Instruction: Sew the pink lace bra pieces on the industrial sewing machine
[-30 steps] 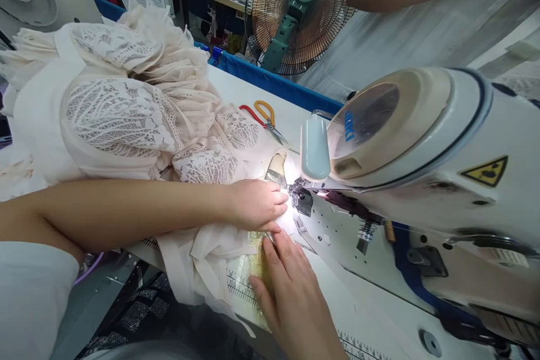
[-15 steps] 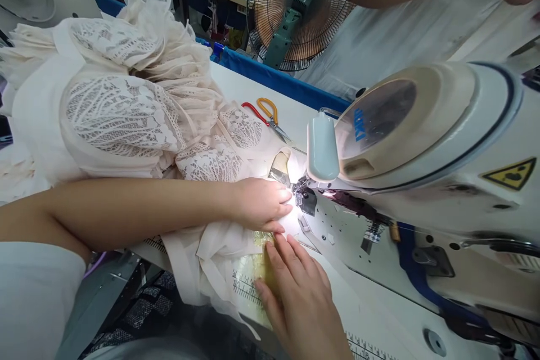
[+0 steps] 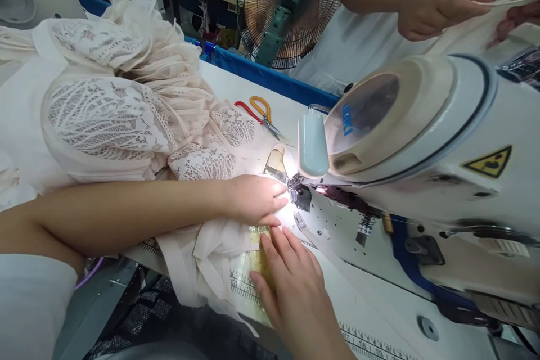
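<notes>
My left hand lies palm down on pale fabric at the lit needle area of the sewing machine. Its fingers are stretched and slightly apart, tips close to the presser foot. Just below, my right hand rests with fingers extended and thumb spread, beside a yellow taped patch on the table edge. The fingertips of both hands nearly meet. A cream lace bra spreads out behind my left forearm, and pale straps hang over the front edge. Fabric under my left palm is hidden.
Cream lace bras are heaped at the left. Scissors with red and yellow handles lie behind the needle area. Beyond the blue table rim stand a fan and a co-worker, whose hand holds pale fabric.
The view has turned slightly right, so things sit further left. My hands keep nearly the same place at the machine. The co-worker's hand and its fabric show more fully.
</notes>
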`<action>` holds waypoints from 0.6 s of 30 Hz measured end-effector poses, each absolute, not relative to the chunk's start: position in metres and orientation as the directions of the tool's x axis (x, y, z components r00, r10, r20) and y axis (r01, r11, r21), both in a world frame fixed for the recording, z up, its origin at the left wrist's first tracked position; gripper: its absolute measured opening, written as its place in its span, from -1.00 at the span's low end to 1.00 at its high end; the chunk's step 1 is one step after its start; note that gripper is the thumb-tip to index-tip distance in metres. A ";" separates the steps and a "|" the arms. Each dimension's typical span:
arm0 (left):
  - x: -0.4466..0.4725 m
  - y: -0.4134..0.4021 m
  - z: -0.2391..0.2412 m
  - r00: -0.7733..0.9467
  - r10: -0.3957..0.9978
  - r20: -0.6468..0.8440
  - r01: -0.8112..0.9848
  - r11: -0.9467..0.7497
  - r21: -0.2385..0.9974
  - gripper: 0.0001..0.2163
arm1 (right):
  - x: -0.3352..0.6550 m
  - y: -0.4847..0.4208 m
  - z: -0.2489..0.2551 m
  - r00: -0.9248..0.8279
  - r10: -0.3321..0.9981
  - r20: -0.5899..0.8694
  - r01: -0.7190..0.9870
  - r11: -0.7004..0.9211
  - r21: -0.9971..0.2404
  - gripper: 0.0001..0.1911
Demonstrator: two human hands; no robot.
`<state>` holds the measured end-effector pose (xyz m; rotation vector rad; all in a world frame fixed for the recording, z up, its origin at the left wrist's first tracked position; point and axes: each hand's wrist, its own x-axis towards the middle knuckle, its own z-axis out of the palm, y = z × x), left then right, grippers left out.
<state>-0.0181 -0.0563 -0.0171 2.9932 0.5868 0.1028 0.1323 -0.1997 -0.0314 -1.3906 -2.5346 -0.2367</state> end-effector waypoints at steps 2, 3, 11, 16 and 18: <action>-0.018 -0.054 -0.018 0.920 0.390 0.043 0.384 -0.918 0.102 -0.59 | 0.131 -0.198 -0.032 -0.501 0.816 0.289 0.855 0.518 0.020 -0.60; -0.017 -0.054 -0.017 0.919 0.393 0.038 0.389 -0.916 0.096 -0.59 | 0.130 -0.197 -0.032 -0.494 0.820 0.288 0.859 0.511 0.017 -0.61; -0.015 -0.059 -0.009 0.925 0.381 -0.006 0.380 -0.923 0.063 -0.74 | 0.129 -0.195 -0.035 -0.450 0.840 0.303 0.880 0.475 -0.009 -0.59; -0.012 -0.082 -0.004 0.926 0.375 -0.032 0.376 -0.916 0.143 -0.83 | 0.125 -0.195 -0.033 -0.400 0.873 0.278 0.886 0.447 -0.128 -0.56; -0.014 -0.088 -0.005 0.924 0.382 -0.002 0.378 -0.912 0.160 -0.81 | 0.124 -0.195 -0.033 -0.403 0.872 0.278 0.876 0.456 -0.157 -0.56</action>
